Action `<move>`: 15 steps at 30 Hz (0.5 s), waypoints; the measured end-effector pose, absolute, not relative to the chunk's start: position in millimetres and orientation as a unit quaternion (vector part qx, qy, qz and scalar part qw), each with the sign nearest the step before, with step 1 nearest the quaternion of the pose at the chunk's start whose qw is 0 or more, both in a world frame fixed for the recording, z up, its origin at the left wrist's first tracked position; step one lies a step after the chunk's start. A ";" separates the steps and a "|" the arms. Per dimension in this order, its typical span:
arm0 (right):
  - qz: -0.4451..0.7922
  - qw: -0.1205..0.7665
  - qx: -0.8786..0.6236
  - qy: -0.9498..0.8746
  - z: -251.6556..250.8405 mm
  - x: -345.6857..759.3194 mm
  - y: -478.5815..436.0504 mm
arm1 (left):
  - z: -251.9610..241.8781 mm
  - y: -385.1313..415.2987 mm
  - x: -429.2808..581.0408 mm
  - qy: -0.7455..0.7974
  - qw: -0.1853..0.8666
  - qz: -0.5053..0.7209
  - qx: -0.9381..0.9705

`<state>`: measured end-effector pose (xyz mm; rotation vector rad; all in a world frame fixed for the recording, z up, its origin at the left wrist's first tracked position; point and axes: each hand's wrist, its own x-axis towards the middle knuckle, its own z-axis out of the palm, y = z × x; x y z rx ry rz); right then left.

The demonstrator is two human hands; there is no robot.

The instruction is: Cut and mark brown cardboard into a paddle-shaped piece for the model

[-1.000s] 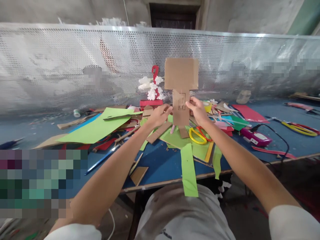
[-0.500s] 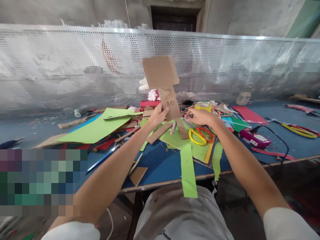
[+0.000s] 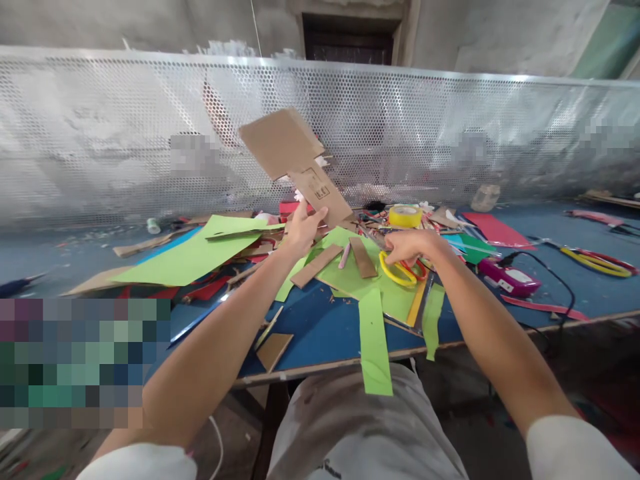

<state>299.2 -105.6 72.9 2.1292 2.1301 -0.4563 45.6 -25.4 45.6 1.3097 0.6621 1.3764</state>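
Note:
My left hand is closed on a cardboard piece, pinching its narrow lower strip, which bears a printed mark. The piece is a wide panel joined to that strip, held up tilted to the left above the table. My right hand has its fingers curled at the yellow handle loop of scissors, which also have a red loop. The hand partly hides them. Beneath are a green paper sheet, two short cardboard strips and a small pink stick.
A yellow tape roll stands behind my right hand. Large green paper lies at left. A purple device with a black cable and yellow-and-red-handled pliers lie at right. A perforated metal screen bounds the table's back.
My left hand has tipped the cardboard piece to the left and moved slightly left. My right hand has come down and right to the scissors' handles, and the yellow loop has shifted.

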 end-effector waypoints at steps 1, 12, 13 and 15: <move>-0.137 0.023 0.694 0.706 73.9 302.2 -104.7 | 45.5 -24.5 45.5 0.277 0.534 0.586 0.543; -0.251 -0.235 0.560 0.754 78.9 302.0 -108.5 | 47.9 -10.0 44.4 0.268 0.560 0.675 0.398; -0.238 -0.229 0.555 0.764 78.3 302.6 -110.5 | 47.9 -9.3 44.1 0.264 0.558 0.680 0.397; -0.180 -0.217 0.555 0.782 76.6 304.1 -112.8 | 47.0 -7.8 43.4 0.254 0.550 0.687 0.402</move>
